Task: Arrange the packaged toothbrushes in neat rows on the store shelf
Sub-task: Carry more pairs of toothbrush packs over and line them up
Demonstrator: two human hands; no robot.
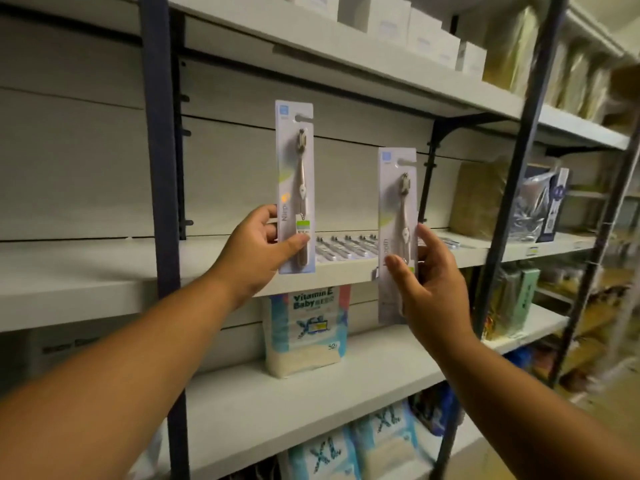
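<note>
Packaged toothbrushes are being held upright before the shelf (104,271), one per hand. The left hand (256,251) is pinching the left pack (295,188), whose side print looks like "Nirp", near its bottom. The right hand (429,282) is gripping the right pack (396,220), thumb in front. More packs are lying flat in a row (346,245) on the shelf behind. Below, a bag (306,327) reading "Vitamin E Baby" and "XL" is standing.

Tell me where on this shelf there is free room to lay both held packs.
Free: the shelf strip between the blue post and the row of flat packs. Crowded: right of the row, where more packs lie and bags stand.
</note>
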